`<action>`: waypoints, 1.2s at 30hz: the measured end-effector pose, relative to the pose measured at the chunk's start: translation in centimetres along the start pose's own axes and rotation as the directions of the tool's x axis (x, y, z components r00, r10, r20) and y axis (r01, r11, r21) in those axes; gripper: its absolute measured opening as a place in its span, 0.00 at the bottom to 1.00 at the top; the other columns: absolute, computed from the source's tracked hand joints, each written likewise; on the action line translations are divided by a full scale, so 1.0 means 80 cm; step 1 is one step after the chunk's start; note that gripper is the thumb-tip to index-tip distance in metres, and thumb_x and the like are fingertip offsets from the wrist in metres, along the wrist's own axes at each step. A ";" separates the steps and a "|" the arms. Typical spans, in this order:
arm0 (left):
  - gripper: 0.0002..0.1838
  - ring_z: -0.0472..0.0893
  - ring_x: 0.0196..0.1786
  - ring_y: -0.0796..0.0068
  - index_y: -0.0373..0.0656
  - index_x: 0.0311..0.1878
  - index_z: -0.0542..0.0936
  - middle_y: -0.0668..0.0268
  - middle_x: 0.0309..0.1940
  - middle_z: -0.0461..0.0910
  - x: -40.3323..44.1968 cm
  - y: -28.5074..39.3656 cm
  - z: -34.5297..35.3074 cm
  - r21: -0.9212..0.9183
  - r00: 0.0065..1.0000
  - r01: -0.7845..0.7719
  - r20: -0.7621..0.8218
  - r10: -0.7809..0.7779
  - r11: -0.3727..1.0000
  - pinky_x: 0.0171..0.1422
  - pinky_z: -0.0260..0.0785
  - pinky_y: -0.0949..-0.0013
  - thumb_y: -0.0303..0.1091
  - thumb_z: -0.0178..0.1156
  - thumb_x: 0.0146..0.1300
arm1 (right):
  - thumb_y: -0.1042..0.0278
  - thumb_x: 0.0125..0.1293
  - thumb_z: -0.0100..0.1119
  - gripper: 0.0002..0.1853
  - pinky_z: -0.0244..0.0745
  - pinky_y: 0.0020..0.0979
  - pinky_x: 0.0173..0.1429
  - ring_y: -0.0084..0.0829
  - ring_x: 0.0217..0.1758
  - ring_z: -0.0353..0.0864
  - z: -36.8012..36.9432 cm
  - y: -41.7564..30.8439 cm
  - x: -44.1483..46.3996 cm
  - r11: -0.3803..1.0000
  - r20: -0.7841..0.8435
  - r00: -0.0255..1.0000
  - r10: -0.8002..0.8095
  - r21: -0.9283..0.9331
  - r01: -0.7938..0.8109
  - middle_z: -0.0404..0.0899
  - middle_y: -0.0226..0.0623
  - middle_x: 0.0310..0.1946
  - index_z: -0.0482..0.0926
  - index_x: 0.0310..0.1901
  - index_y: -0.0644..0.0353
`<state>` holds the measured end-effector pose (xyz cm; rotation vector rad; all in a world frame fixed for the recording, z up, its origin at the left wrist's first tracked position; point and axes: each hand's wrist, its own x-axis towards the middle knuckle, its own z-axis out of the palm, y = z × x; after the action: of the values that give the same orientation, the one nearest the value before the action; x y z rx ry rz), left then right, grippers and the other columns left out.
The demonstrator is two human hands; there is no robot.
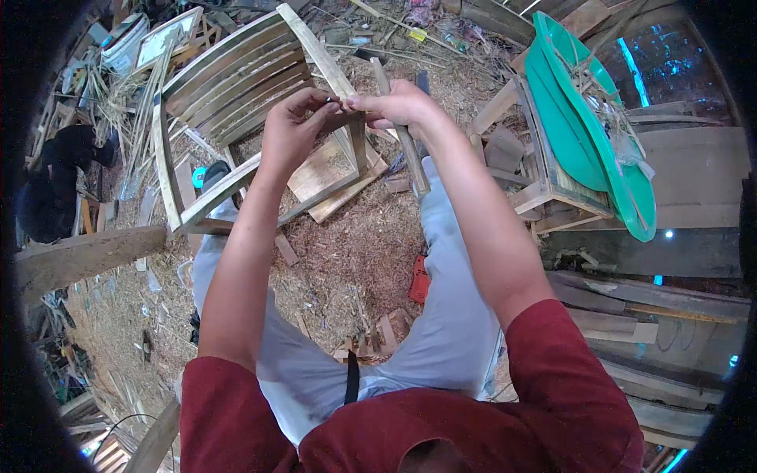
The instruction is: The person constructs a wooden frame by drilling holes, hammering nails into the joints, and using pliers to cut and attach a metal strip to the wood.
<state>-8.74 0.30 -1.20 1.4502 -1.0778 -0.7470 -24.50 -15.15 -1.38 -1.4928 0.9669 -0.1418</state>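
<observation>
My left hand (298, 126) is closed in a pinch at the upper corner of a slatted wooden chair frame (319, 55). A tiny shiny piece shows at its fingertips, too small to name. Close beside it, my right hand (398, 106) has its thumb pointing towards those fingertips. A straight wooden stick (412, 162) runs through the right hand, its ends showing above and below the curled fingers. The frame stands tilted in front of my legs, with a flat board (319, 177) lying under its right side.
On the right, a large green plastic tub (564, 130) holding scraps rests on a wooden stand (540, 193). A red object (419, 278) lies by my right leg; a turquoise round object (199, 176) sits by my left foot. Sawdust and offcuts cover the ground. A thick beam (95, 256) juts in from the left.
</observation>
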 end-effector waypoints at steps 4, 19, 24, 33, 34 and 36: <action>0.06 0.83 0.44 0.83 0.36 0.46 0.86 0.68 0.38 0.88 -0.002 0.004 -0.002 0.065 1.000 0.027 0.004 -0.028 0.997 0.50 0.76 0.74 0.26 0.67 0.70 | 0.53 0.61 0.80 0.25 0.89 0.27 0.49 0.26 0.43 0.89 0.002 -0.003 -0.003 1.000 -0.017 1.000 0.019 -0.001 -0.019 0.88 0.38 0.44 0.86 0.50 0.66; 0.10 0.85 0.42 0.71 0.40 0.44 0.88 0.63 0.38 0.86 0.001 0.002 0.001 0.304 0.993 -0.068 -0.076 0.095 0.950 0.50 0.75 0.67 0.35 0.73 0.64 | 0.53 0.61 0.80 0.27 0.90 0.28 0.48 0.28 0.44 0.90 -0.001 0.002 0.003 1.000 -0.021 0.999 0.032 0.001 -0.032 0.88 0.40 0.45 0.84 0.52 0.67; 0.11 0.87 0.41 0.66 0.43 0.44 0.90 0.62 0.38 0.87 0.005 -0.003 0.006 0.321 0.990 -0.055 -0.109 0.095 0.945 0.48 0.76 0.66 0.39 0.73 0.63 | 0.53 0.62 0.79 0.26 0.90 0.28 0.50 0.29 0.45 0.90 0.003 0.003 0.004 0.999 -0.061 0.997 0.052 -0.007 -0.053 0.88 0.40 0.46 0.84 0.51 0.67; 0.12 0.87 0.38 0.64 0.44 0.43 0.91 0.61 0.37 0.87 0.005 0.003 0.007 0.328 0.987 -0.049 -0.128 0.095 0.944 0.43 0.76 0.63 0.40 0.75 0.60 | 0.48 0.62 0.77 0.30 0.87 0.30 0.40 0.30 0.38 0.89 0.003 0.012 -0.004 0.998 -0.074 0.996 -0.054 -0.029 0.052 0.86 0.43 0.42 0.80 0.51 0.67; 0.12 0.87 0.38 0.63 0.45 0.43 0.91 0.61 0.37 0.87 0.006 0.001 0.007 0.332 0.987 -0.051 -0.126 0.099 0.942 0.43 0.77 0.63 0.40 0.75 0.60 | 0.48 0.65 0.74 0.30 0.87 0.30 0.40 0.31 0.37 0.89 0.005 0.019 -0.002 0.996 -0.106 0.991 -0.079 -0.061 0.073 0.86 0.44 0.42 0.78 0.53 0.68; 0.11 0.87 0.37 0.62 0.45 0.43 0.91 0.60 0.38 0.88 0.007 0.000 0.007 0.341 0.987 -0.058 -0.123 0.106 0.938 0.43 0.77 0.62 0.40 0.75 0.60 | 0.48 0.71 0.67 0.28 0.88 0.32 0.39 0.33 0.38 0.90 0.006 0.020 -0.008 0.995 -0.167 0.981 -0.101 0.009 0.104 0.85 0.44 0.43 0.75 0.55 0.69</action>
<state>-9.02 -0.41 -1.22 1.7068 -1.1900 -0.4054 -25.39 -14.18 -2.59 -1.5329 1.0187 -0.3530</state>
